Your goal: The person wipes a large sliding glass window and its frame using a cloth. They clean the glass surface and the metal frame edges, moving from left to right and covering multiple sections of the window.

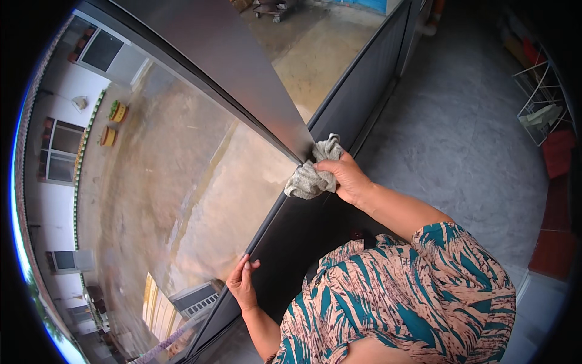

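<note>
My right hand (350, 179) is closed round a crumpled grey cloth (306, 182). The cloth is pressed against the foot of a dark metal post (242, 79), where it meets a dark rail (274, 213); part of it bunches up behind the post. Lower down to the left, my left hand (242, 288) rests at the rail, thumb and fingers bent together on its edge. Below the rail is a dark panel (291, 242), partly hidden by my patterned shirt.
Past the rail lies a tan concrete yard (200, 164) with yellow flower pots (109, 134) by a white building. On my right is a grey floor (436, 121), with a white wire rack (542, 100) and red-brown boxy shapes (555, 252) at its edge.
</note>
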{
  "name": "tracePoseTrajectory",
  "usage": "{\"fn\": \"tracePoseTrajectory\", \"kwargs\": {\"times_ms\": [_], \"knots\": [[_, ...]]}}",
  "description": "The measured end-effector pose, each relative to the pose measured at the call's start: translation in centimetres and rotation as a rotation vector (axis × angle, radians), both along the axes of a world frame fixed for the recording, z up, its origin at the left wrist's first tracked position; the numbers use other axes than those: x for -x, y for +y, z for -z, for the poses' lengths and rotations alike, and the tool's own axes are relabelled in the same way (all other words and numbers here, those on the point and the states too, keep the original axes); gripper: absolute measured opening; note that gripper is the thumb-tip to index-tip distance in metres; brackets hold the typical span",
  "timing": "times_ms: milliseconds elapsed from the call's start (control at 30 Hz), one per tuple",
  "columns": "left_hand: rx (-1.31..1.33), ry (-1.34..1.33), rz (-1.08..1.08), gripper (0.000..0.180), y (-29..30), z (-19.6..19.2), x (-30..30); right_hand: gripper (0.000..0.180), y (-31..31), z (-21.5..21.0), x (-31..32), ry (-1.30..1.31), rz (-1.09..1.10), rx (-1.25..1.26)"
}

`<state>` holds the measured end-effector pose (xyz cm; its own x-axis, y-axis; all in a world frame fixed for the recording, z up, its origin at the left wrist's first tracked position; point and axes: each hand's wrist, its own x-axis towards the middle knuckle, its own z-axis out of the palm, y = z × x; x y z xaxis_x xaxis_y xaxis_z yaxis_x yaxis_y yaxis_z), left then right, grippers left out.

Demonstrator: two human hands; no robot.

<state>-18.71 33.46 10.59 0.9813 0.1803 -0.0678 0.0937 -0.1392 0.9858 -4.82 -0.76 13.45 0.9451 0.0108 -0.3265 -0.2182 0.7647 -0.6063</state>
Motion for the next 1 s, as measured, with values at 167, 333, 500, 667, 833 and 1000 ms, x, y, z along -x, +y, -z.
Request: {"fn": "tracePoseTrajectory", "kwargs": {"times_ms": [167,333,500,667,833,1000], "knots": [[0.000,-0.017,0.002,0.023,-0.5,0.2,-0.2,0.032,-0.6,-5.6,1.0,-0.232,0.037,0.099],[0.010,-0.020,-0.014,0.023,-1.8,1.4,-0.8,0.049,0.2,-5.9,1.3,-0.736,0.383,1.108],[0.024,-0.016,0.017,0.023,-3.8,0.6,-0.9,0.058,0.1,4.0,1.0,-0.999,0.362,1.709],[0.025,-0.001,0.040,0.023,-4.8,0.6,-0.8,0.050,2.3,4.4,2.7,-0.795,0.342,1.591],[0.013,0.013,0.060,0.022,-5.6,0.3,-0.5,0.047,3.7,3.1,5.6,-0.922,0.129,1.566],[-0.064,-0.001,0.074,0.020,-5.8,0.2,-0.6,0.034,6.1,3.9,7.3,-1.411,-0.186,1.501]]}}
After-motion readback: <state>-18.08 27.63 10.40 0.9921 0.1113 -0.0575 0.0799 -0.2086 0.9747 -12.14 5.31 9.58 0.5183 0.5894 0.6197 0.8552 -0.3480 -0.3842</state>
